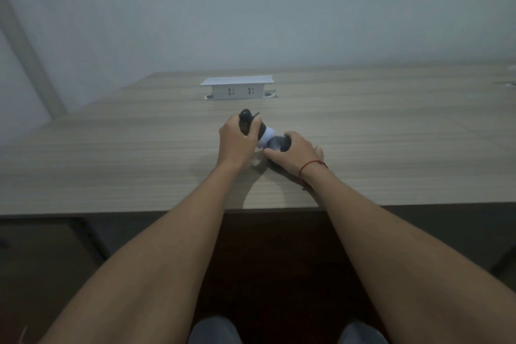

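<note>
Wood-grain tabletop (111, 162) carries the work near its front edge, roughly at the middle, where both hands meet on one small object. The left hand (237, 139) is wrapped round its dark body (246, 117), whose rounded top sticks out on the far side of the fingers. That full grip looks meant to keep the body from turning. A white collar (266, 135) shows between the two hands. To its right, the right hand (296, 153) curls thumb and fingers round a dark cap (280, 144), low against the tabletop. Holding opposite ends like this suggests twisting or pulling apart at the collar, or the reverse, joining; which one cannot be told from this view. What the object is remains unclear in the dim light. The right wrist wears a red string (311, 165). Straight beyond the hands and well apart from them, a white socket box (237, 89) stands raised from the tabletop, its two outlets facing the person, with nothing plugged in.
</note>
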Demonstrator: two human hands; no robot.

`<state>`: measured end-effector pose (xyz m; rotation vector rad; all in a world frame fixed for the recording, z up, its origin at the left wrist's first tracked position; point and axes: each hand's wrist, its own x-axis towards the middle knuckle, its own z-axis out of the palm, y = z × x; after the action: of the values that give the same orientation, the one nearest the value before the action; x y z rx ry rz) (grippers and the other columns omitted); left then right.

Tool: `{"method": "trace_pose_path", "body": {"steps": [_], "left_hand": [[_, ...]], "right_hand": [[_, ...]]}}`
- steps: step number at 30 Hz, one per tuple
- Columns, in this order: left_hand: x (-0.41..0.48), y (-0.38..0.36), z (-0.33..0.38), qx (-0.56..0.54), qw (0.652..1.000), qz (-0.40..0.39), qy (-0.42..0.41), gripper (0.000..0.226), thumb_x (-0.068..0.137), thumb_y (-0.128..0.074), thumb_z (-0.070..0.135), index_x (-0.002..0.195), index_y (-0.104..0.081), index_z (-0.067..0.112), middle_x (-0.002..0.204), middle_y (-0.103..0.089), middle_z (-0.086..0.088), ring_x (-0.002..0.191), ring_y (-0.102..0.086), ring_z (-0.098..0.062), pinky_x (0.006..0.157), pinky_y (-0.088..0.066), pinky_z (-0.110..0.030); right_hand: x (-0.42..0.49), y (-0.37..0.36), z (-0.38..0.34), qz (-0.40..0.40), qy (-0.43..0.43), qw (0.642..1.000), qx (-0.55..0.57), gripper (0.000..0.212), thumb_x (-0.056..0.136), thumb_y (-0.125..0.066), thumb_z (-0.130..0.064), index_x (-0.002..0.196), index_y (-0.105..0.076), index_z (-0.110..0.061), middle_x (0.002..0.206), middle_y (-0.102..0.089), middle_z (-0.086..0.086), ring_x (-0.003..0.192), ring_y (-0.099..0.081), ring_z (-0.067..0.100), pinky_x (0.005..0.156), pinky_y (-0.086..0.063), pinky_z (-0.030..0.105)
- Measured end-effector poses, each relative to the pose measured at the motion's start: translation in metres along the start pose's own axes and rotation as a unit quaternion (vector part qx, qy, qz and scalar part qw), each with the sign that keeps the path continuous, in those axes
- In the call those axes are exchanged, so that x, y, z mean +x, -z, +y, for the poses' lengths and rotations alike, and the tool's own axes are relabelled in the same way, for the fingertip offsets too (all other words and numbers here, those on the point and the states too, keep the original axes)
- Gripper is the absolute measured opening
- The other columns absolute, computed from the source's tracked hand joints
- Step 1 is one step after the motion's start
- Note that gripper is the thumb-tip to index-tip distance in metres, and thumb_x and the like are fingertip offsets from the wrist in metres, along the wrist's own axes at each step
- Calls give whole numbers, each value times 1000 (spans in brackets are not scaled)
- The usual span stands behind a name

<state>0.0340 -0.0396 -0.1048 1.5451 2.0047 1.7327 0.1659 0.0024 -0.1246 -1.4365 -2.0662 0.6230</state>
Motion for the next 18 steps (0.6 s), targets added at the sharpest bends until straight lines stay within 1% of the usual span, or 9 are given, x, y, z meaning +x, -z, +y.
{"method": "trace_pose_path", "body": {"steps": [3,4,6,7,8,10,13,16,18], "left_hand": [[1,-3,-5,67,997,-47,12,24,92,-60,31,87,-57,8,83,-56,-5,71,-51,-15,55,-34,-16],[2,-1,-5,83,995,-49,12,23,92,-60,30,88,-57,8,84,-56,-5,73,-51,-16,55,-33,-17],[5,2,-5,60,998,-29,-3,27,92,-61,30,89,-59,4,84,-58,-7,75,-52,-17,56,-34,-17],[6,2,-3,38,999,-17,-9,30,92,-61,31,89,-61,2,83,-59,-7,74,-52,-18,56,-36,-16],[6,1,-2,27,999,-12,-12,32,91,-61,33,88,-61,1,82,-59,-8,73,-52,-18,55,-36,-16],[3,-3,-5,54,998,-24,-1,29,91,-61,33,86,-58,5,82,-58,-7,72,-51,-18,57,-37,-22],[1,-3,-13,112,994,-19,4,25,92,-59,35,88,-58,10,86,-59,-7,78,-55,-22,67,-42,-32],[4,-3,-5,51,998,8,-33,29,93,-58,34,85,-59,6,82,-59,-8,77,-55,-22,69,-46,-34],[7,-5,-3,84,996,-11,-23,31,92,-58,34,93,-61,3,91,-63,-13,84,-58,-28,75,-47,-37]], "right_hand": [[1,-1,1,5,-7,1000,29,69,71,-62,-63,127,-52,-24,123,-61,-1,115,-53,23,107,-32,50],[2,-3,2,13,-3,999,35,67,68,-63,-65,121,-56,-24,120,-62,-1,113,-55,23,104,-37,50],[4,-4,3,25,4,999,44,60,64,-62,-68,106,-62,-25,110,-65,0,104,-58,23,96,-45,48],[3,-3,2,24,4,999,48,59,64,-63,-67,106,-63,-25,108,-65,-1,103,-58,22,96,-46,47],[2,-3,2,19,1,998,56,61,66,-64,-65,112,-62,-26,111,-65,-1,105,-58,21,98,-45,47],[1,-1,2,12,-5,997,77,70,67,-69,-60,126,-57,-24,121,-63,-2,112,-56,21,103,-42,47],[-2,0,3,9,-7,994,107,71,61,-71,-56,124,-56,-28,123,-62,-4,116,-55,21,103,-42,47],[-4,3,1,9,-4,993,119,66,60,-70,-55,120,-59,-32,117,-63,-6,111,-56,21,99,-46,46],[-4,5,0,16,2,992,126,64,63,-74,-49,122,-61,-28,117,-64,-4,109,-58,19,96,-49,44]]}}
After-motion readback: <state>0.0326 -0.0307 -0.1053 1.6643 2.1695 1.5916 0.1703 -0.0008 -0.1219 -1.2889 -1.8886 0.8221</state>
